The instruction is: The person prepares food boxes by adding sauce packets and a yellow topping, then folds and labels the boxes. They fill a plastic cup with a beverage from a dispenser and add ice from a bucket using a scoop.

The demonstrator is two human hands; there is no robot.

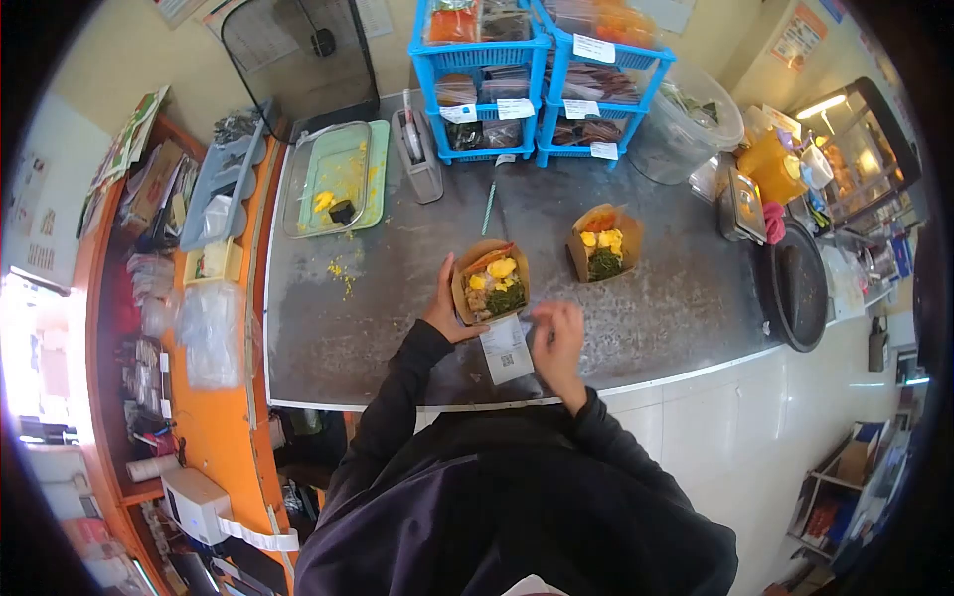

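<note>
Steel desk [636, 318] fills the middle of a cramped food stall, with blue basket racks [537, 79] at its back edge and a green tray [370, 174] to their left. On it the left hand [444, 308] grasps the side of a brown paper food box [490, 282] filled with yellow and green toppings, a printed slip [506, 350] lying just in front of it. The right hand [558, 338] hovers loosely curled and empty beside the slip, and a second filled box [602, 242] stands apart to the right.

Counter [646, 318] dull brushed metal; food boxes [489, 283] brown matt card; crates [477, 89] glossy blue plastic.
</note>
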